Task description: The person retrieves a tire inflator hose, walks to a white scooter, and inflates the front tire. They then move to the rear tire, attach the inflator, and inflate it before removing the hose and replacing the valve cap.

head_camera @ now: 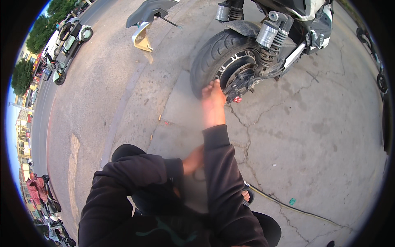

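Ahead stands a scooter with a dusty rear tire [205, 58] on a spoked rim [237, 58]. My right hand [214, 95] reaches up to the lower edge of the wheel, its fingertips at the rim near the hub; whether they hold anything cannot be told. My left hand [193, 160] is low in front of me, partly hidden behind my right sleeve, and what its fingers do is hidden. A coil-spring shock absorber [268, 40] rises beside the wheel, and a ribbed cable [247, 82] runs along the swingarm. A red part [237, 99] sits by the axle.
Cracked concrete lies under the scooter. A hose [287, 205] runs across the ground at the lower right, near a green scrap [292, 201]. A grey rear fender piece [149, 12] juts in at the top. Parked scooters [72, 38] and a road stand at the left.
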A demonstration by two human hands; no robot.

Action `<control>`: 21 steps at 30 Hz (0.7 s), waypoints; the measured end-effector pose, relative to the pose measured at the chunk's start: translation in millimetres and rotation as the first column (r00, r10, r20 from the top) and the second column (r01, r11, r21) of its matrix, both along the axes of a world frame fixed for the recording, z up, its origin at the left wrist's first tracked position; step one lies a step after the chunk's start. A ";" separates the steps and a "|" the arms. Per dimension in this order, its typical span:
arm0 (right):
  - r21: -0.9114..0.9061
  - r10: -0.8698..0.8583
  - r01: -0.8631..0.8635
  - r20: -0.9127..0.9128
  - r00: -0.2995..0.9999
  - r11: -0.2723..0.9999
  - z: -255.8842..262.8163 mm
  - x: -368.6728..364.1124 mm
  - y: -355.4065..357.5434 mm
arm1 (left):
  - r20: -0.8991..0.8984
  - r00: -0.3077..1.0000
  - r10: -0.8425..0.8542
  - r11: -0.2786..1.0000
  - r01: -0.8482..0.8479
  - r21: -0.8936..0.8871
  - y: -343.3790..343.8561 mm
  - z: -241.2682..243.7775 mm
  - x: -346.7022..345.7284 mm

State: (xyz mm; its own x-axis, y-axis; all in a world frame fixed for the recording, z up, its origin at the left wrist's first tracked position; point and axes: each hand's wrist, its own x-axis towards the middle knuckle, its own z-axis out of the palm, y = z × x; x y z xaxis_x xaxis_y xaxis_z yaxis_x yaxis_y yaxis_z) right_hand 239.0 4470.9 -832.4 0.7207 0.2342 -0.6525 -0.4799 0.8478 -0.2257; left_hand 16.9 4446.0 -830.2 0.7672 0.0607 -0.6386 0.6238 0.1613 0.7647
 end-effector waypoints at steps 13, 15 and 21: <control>0.027 -0.070 0.072 -0.069 0.995 0.997 9.3 0.1 5.6 | 0.128 0.991 -0.044 0.999 0.041 0.026 6.2 -33.9 -8.1; 0.031 -0.063 0.063 -0.002 0.998 0.998 5.0 1.6 4.9 | 0.010 0.993 -0.117 0.990 0.116 0.076 12.7 -31.9 -4.2; 0.080 -0.011 0.006 0.067 0.998 0.997 -10.1 10.8 2.5 | 0.289 0.942 -0.169 0.975 0.116 0.190 5.8 -34.6 -2.4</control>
State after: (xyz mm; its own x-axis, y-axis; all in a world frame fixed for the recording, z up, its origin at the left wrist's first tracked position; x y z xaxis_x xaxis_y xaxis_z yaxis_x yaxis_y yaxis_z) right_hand 249.8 4473.4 -842.4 0.7645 0.2769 -0.5821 -0.4586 0.8683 -0.1892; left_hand 14.6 4451.7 -864.8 0.9303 0.0227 -0.3661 0.3668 -0.0595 0.9284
